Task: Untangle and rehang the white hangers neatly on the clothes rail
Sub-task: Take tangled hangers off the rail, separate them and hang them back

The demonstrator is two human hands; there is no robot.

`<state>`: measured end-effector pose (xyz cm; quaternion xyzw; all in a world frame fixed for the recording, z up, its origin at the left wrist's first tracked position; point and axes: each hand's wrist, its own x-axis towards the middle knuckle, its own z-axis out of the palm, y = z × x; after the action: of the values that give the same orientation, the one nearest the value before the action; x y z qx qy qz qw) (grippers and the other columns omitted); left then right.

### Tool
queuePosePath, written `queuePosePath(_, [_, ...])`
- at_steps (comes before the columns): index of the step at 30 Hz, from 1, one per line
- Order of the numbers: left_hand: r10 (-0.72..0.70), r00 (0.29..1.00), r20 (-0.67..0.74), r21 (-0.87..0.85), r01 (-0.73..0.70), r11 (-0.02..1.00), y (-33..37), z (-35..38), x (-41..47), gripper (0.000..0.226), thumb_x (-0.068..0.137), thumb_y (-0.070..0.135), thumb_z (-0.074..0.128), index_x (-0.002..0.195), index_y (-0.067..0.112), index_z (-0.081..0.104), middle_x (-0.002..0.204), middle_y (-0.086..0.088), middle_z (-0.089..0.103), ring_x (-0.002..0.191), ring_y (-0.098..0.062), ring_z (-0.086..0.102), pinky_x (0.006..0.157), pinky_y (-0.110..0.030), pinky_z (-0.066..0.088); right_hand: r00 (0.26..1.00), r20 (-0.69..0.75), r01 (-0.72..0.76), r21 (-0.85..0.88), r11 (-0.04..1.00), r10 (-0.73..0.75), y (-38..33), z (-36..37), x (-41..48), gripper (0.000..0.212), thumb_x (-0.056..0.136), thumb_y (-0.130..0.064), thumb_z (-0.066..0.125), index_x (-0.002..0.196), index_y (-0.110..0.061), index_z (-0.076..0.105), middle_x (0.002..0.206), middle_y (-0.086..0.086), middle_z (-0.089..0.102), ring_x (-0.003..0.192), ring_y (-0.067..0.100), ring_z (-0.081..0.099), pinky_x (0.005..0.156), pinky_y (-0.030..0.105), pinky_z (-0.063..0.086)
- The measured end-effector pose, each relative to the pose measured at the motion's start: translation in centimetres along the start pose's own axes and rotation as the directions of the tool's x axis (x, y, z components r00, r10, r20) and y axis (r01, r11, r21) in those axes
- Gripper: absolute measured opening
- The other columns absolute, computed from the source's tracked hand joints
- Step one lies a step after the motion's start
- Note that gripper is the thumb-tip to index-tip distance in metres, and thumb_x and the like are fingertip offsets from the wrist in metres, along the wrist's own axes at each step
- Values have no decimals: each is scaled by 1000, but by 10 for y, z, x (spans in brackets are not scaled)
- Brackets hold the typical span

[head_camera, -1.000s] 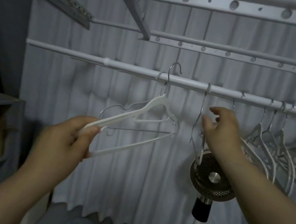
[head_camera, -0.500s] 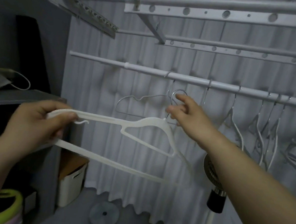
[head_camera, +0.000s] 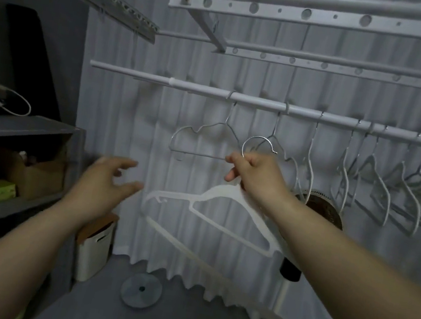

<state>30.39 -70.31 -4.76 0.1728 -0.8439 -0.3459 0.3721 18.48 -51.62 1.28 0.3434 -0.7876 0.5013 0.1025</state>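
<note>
- The right end of the clothes rail [head_camera: 253, 102] is cut off by the frame edge, and the white hangers [head_camera: 379, 190] crowded at the far right overlap so that they cannot be told apart.
- The fan [head_camera: 324, 212] behind the right forearm is largely hidden.
- The left hand [head_camera: 102, 187] is blurred; its fingers are spread wide and nothing is held or touched.
- A white plastic hanger [head_camera: 224, 207] is gripped at the neck by the right hand [head_camera: 253, 175], fingers curled tight below the metal hook [head_camera: 257, 146].
- That hanger is held below the rail, not hooked on it, near two wire hangers [head_camera: 204, 139] that hang from the rail.
</note>
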Motion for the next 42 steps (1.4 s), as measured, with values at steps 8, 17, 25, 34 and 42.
queuePosePath(8, [121, 873, 473, -216, -19, 976, 58, 69, -24, 25, 88, 35, 51, 109, 22, 53, 100, 6, 61, 89, -8, 58, 71, -12, 45, 931, 193, -344, 189, 920, 309, 2, 6, -16, 13, 96, -12, 38, 100, -9, 50, 74, 2, 46, 52, 15, 42, 29, 10, 39])
queuePosePath(17, [118, 792, 599, -286, 74, 955, 60, 74, -22, 49, 81, 31, 63, 126, 31, 41, 108, 7, 57, 85, -3, 57, 78, -23, 48, 949, 117, -311, 216, 926, 291, 6, 18, -3, 30, 96, -16, 37, 68, -11, 48, 65, 7, 48, 42, 16, 46, 29, 16, 44])
queuePosePath(25, [70, 854, 515, -429, 186, 884, 57, 78, 0, 51, 85, 1, 47, 133, 19, 42, 67, 6, 67, 31, -7, 48, 44, -19, 42, 992, 78, -116, 273, 955, 98, 11, 7, 19, 43, 96, -17, 43, 137, -18, 31, 86, 0, 51, 53, 13, 54, 45, 20, 51])
queuePosePath(34, [122, 835, 536, -462, 169, 871, 61, 105, 27, 59, 82, -2, 47, 137, 18, 37, 77, -2, 65, 28, -4, 42, 44, -21, 40, 979, -97, 167, -137, 976, -181, 31, -11, 60, 23, 94, -8, 43, 103, -16, 63, 69, -11, 54, 41, -4, 53, 46, 11, 44])
queuePosePath(42, [64, 845, 531, -516, 263, 815, 38, 111, 60, 52, 79, -7, 53, 128, 8, 51, 38, 4, 56, 25, -7, 39, 35, -16, 34, 970, -71, 184, -413, 892, -233, 47, -19, 85, 45, 87, -12, 56, 131, -13, 46, 114, 1, 57, 85, 16, 53, 83, 27, 46])
